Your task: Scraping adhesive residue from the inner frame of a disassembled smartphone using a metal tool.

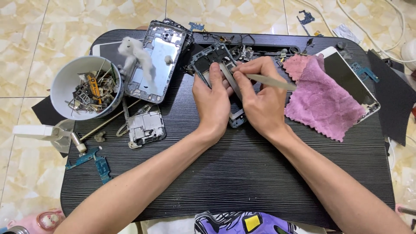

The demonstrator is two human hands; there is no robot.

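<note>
Dark, ridged wood-grain table (242,173) carries one opened phone frame (216,58) near centre, pinned under the left hand (212,102), fingers closed on its edge. The right hand (260,97) pinches one flat metal pry tool (271,81) pointing to three o'clock. One fuzzy pink cloth (323,102) lies at three o'clock, one round white bowl (65,84) of metal scraps at nine.

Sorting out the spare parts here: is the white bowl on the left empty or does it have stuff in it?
Not empty. The white bowl stands upright and holds a loose heap of small metal parts.
</note>
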